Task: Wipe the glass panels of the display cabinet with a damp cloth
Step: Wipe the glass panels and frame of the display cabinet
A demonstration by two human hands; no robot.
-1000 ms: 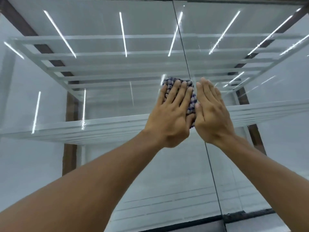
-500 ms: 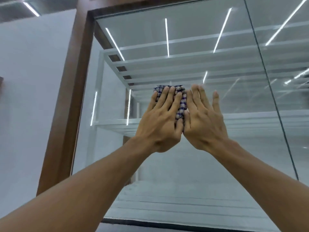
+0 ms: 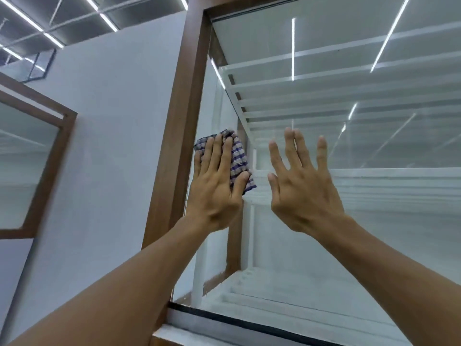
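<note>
A folded blue-and-white checked cloth lies flat against the glass panel of the display cabinet, right beside its brown wooden left frame. My left hand presses the cloth to the glass with straight fingers, the thumb lying over its lower right corner. My right hand is spread flat, fingers straight, a hand's width to the right of the cloth and apart from it; I cannot tell whether it touches the glass.
White shelves show behind the glass, with ceiling light strips reflected across it. A dark bottom rail runs under the panel. A white wall lies to the left, with another brown-framed glass panel at the far left.
Both hands have slid the cloth leftward across the glass to the cabinet's left frame. My right hand has come off the cloth and now sits apart, to its right.
</note>
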